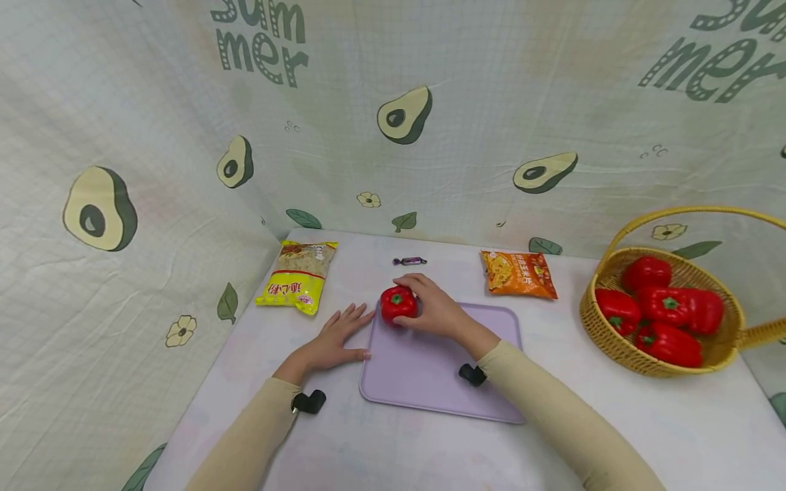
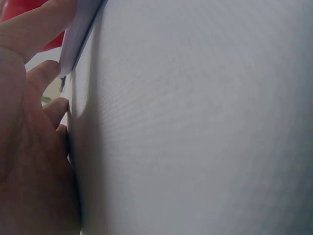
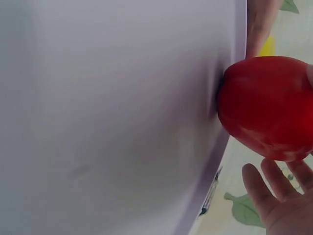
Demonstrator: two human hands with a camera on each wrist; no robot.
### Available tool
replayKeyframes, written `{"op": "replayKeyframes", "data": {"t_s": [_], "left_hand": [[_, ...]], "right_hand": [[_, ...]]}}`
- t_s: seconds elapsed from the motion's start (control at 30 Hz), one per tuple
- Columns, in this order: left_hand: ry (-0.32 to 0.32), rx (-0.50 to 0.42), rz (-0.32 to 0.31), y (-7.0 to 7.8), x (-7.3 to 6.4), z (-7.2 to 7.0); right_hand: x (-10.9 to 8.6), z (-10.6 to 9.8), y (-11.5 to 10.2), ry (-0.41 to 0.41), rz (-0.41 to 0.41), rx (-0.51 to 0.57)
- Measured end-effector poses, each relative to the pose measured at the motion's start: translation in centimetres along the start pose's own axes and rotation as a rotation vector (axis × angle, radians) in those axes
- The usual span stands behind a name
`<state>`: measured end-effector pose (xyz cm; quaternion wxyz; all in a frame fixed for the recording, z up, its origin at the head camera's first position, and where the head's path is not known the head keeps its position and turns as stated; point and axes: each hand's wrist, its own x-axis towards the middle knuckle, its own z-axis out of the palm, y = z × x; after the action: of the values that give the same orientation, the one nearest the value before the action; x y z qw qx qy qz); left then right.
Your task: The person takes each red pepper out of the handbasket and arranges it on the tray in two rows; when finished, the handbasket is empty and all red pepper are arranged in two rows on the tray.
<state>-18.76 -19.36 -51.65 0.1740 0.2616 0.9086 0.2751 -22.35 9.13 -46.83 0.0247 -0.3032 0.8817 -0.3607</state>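
A red bell pepper sits at the far left corner of a lilac tray. My right hand grips it from the right, thumb on the near side and fingers round the far side. The right wrist view shows the pepper low against the tray surface, beside the raised rim. On the tray's left, my left hand lies on the table with its fingers spread. Its thumb and fingertips are right at the tray's left edge, and it holds nothing.
A wicker basket with several red bell peppers stands at the right, its tall handle arching above. Behind the tray lie a yellow food bag, a small purple-wrapped candy and an orange snack bag. Printed cloth hangs at the back and left.
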Motion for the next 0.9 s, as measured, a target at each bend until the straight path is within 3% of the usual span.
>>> {"op": "replayKeyframes", "data": {"t_s": [0.63,0.9], "left_hand": [[0.001,-0.003,-0.001,0.0,0.0,0.0],[-0.003,-0.012,-0.009,0.1,0.0,0.1]], "right_hand": [[-0.3,-0.2,-0.5,-0.009,0.021,0.008],[-1.2,-1.1,-0.1,0.007,0.083,-0.009]]}}
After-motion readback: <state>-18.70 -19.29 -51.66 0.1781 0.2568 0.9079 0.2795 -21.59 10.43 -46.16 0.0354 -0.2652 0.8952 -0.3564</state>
